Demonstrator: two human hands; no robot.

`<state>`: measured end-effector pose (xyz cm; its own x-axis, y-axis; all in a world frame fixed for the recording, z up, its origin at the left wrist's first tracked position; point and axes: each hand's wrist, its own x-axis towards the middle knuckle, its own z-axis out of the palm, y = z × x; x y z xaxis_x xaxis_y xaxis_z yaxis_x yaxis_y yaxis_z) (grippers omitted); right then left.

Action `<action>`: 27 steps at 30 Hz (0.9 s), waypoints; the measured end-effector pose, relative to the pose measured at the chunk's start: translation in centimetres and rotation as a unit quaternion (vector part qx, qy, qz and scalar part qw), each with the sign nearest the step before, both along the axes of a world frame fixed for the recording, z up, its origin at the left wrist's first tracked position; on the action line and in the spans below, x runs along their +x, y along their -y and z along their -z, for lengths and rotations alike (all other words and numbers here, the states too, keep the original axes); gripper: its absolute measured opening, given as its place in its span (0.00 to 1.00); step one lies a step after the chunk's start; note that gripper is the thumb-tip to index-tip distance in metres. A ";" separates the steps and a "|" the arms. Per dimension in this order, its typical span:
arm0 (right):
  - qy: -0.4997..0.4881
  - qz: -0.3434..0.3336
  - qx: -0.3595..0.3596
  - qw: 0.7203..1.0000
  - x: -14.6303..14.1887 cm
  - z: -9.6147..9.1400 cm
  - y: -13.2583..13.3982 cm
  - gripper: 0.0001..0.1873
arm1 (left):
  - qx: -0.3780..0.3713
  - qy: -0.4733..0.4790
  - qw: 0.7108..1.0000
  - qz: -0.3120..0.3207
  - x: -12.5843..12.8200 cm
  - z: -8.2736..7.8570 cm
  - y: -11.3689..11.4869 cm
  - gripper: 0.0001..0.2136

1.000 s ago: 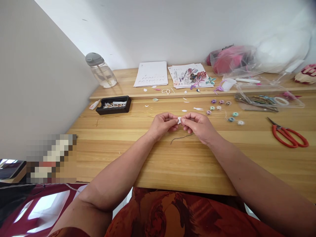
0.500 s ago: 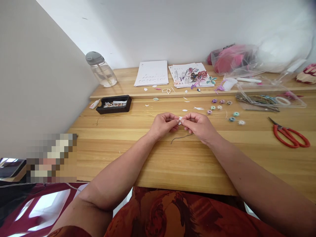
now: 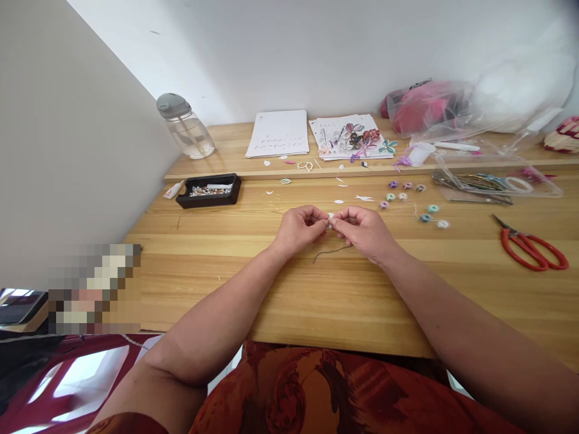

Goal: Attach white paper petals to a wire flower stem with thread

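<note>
Just above the table, my left hand (image 3: 302, 230) and my right hand (image 3: 362, 230) meet fingertip to fingertip. Both pinch a small white petal-shaped piece (image 3: 331, 216), mostly covered by the thumbs and fingers. A dark grey thread (image 3: 329, 252) trails from under my right hand onto the wood; its other end is hidden. Beyond the fingers lie a white leaf-shaped cutout (image 3: 339, 202) and a pointed white scrap (image 3: 364, 198). Several small thread bobbins (image 3: 403, 197) sit to the right of them.
Red-handled scissors (image 3: 531, 244) lie at the right. A clear plastic tray (image 3: 538, 187) of tools stands behind them. At the left are a black box (image 3: 208, 191) of beads and a water bottle (image 3: 187, 129). Paper sheets (image 3: 278, 132) and fabric flowers (image 3: 357, 140) rest on the raised shelf.
Almost nothing differs. Both hands keep their pinch in the same place, and the white piece between them shows at a slightly different angle.
</note>
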<state>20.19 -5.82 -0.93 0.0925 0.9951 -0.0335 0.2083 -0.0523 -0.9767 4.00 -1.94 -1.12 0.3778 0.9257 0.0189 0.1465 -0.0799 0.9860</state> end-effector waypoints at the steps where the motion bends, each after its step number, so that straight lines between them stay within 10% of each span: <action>1: 0.006 -0.002 0.002 1.000 0.0 0.1 0.0 0.14 | 0.011 -0.003 1.000 -0.003 0.0 0.0 0.0 0.05; 27: 0.001 -0.014 0.031 0.999 0.1 0.4 0.0 0.15 | -0.129 0.088 0.988 -0.004 -0.1 0.1 -0.1 0.10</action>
<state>20.24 -5.85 -1.28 0.0638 0.9976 0.0280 0.2110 0.0140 -0.9774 3.94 -1.88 -1.19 0.3819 0.9113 -0.1539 -0.0304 0.1788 0.9834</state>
